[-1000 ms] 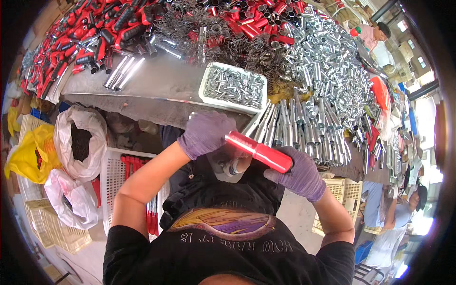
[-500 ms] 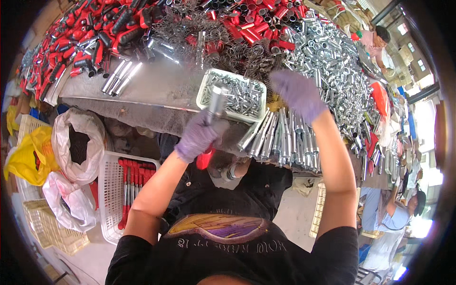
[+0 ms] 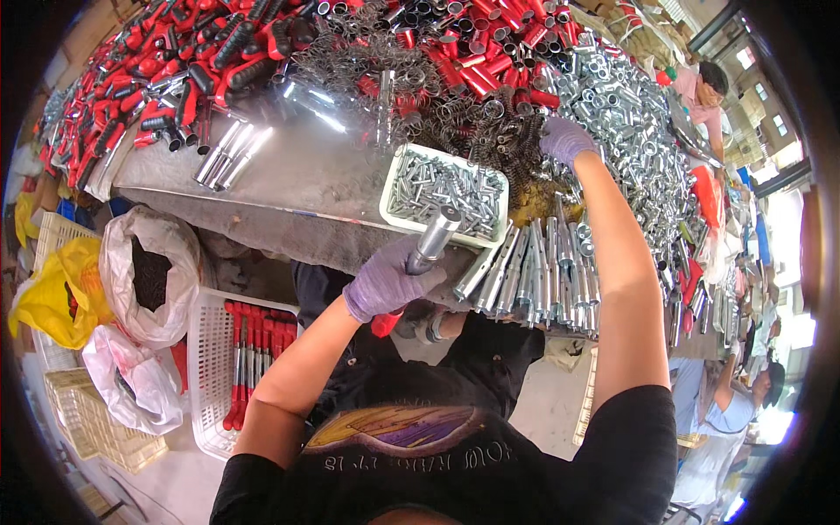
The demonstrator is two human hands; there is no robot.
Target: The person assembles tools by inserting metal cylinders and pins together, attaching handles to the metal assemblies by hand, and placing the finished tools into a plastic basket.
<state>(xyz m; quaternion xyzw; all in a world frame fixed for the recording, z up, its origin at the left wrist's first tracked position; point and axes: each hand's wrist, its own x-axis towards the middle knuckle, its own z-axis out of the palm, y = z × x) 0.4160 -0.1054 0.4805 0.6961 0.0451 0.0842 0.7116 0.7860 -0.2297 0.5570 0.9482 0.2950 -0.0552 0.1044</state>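
My left hand [image 3: 388,280], in a purple glove, grips a metal tube with a red handle [image 3: 430,242] held upright below the table edge. The tube's silver end points up toward a white tray [image 3: 391,203] filled with small metal parts. My right hand [image 3: 565,140], also gloved, reaches far over the table into a heap of dark wire springs [image 3: 490,131]; whether it grips one I cannot tell. A row of silver tubes [image 3: 542,276] lies at the table edge between my arms.
Red handles [image 3: 175,70] and shiny metal fittings [image 3: 630,131] cover the far table. A white basket [image 3: 210,367] with finished red-handled tools stands at the lower left, beside a white sack [image 3: 149,271] and a yellow bag [image 3: 52,297]. Other people work at right.
Both hands held the red-handled tube a second ago. My right hand let go and has reached up to the spring pile, while my left hand turned the tube upright.
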